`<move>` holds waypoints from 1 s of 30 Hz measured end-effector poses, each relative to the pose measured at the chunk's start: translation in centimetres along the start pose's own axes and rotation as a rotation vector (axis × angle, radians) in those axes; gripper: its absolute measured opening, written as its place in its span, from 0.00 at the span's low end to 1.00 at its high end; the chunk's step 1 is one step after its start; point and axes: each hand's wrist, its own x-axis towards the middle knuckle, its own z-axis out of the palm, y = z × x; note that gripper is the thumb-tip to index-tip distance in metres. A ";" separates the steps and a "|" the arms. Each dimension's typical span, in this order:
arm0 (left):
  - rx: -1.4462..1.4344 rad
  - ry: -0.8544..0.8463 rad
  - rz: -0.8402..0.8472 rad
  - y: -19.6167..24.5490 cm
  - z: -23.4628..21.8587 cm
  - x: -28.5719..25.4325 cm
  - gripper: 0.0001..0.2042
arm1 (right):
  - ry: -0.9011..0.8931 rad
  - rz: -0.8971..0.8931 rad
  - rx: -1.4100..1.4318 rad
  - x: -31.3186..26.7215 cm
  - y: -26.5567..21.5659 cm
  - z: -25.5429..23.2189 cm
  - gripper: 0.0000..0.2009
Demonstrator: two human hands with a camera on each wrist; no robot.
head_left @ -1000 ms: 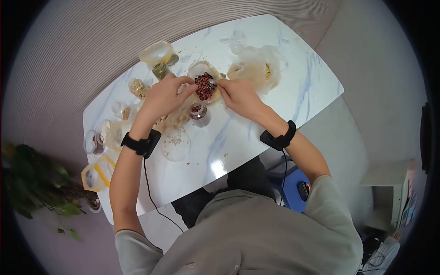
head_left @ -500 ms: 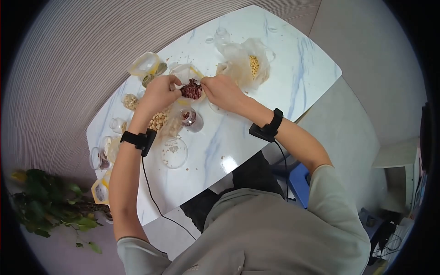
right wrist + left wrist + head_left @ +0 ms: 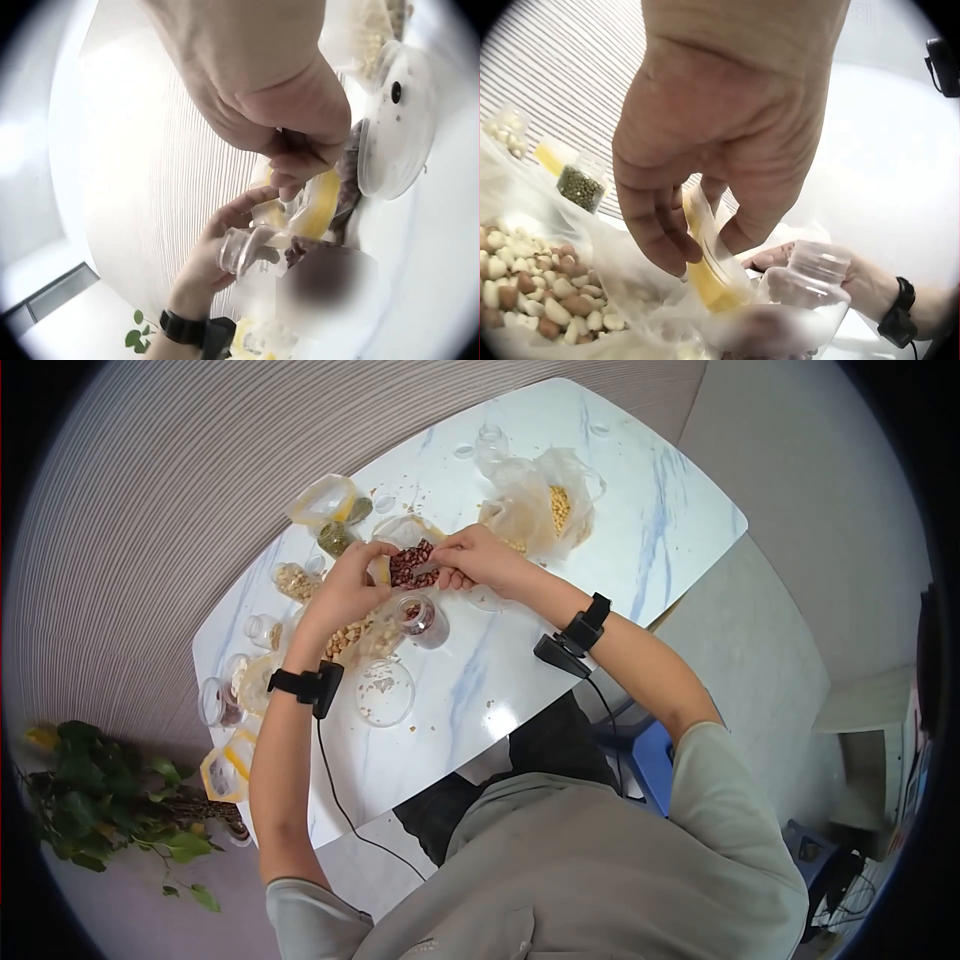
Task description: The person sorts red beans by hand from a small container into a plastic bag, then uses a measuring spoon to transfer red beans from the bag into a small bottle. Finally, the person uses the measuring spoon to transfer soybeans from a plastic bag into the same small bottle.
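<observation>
Dark red beans point(image 3: 408, 564) fill an open clear bag with yellow edging point(image 3: 714, 289). My left hand point(image 3: 348, 588) pinches the bag's yellow-edged rim between thumb and fingers. From the other side my right hand point(image 3: 482, 558) reaches in, fingers curled around a small spoon point(image 3: 428, 569) whose pale end shows over the beans. Its handle is mostly hidden in that hand. Just in front of the bag stands an open clear jar point(image 3: 424, 622) with some red beans inside; it is blurred close up in the right wrist view.
Left of the bag lies a bag of peanuts point(image 3: 350, 640). A round clear lid point(image 3: 385, 692) is nearer me. Behind are a jar of green beans point(image 3: 335, 538) and a bag of yellow kernels point(image 3: 560, 510). Several filled jars line the table's left side.
The head view has shifted. The bag's mouth faces more toward the right hand, which has come lower and turned, showing its curled lower fingers. The left hand keeps its place at the rim.
</observation>
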 end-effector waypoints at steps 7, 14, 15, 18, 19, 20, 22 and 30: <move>-0.110 0.154 0.027 2.3 0.2 -6.1 0.24 | 0.045 0.100 0.275 -1.8 0.0 -1.4 0.12; -0.141 0.037 -0.047 3.5 3.7 -7.8 0.35 | 0.058 0.094 0.355 -3.7 -1.0 -1.3 0.13; -0.118 0.028 -0.064 3.6 4.0 -7.5 0.34 | 0.071 0.096 0.359 -3.9 -1.2 -1.2 0.13; -0.165 0.064 -0.048 3.1 5.0 -6.9 0.33 | 0.076 0.083 0.380 -4.8 -2.0 -0.9 0.13; -0.202 0.085 -0.033 2.9 5.3 -6.8 0.32 | 0.072 0.077 0.388 -5.1 -2.4 -0.8 0.13; -0.173 0.089 -0.039 2.8 5.3 -6.7 0.32 | 0.071 0.068 0.387 -5.3 -2.7 -0.7 0.14; -0.113 0.096 -0.053 2.6 5.4 -6.5 0.32 | 0.067 0.050 0.386 -5.7 -3.2 -0.6 0.14; 0.013 0.203 -0.075 2.7 4.7 -5.8 0.32 | 0.067 -0.042 0.241 -6.3 -4.0 -0.1 0.14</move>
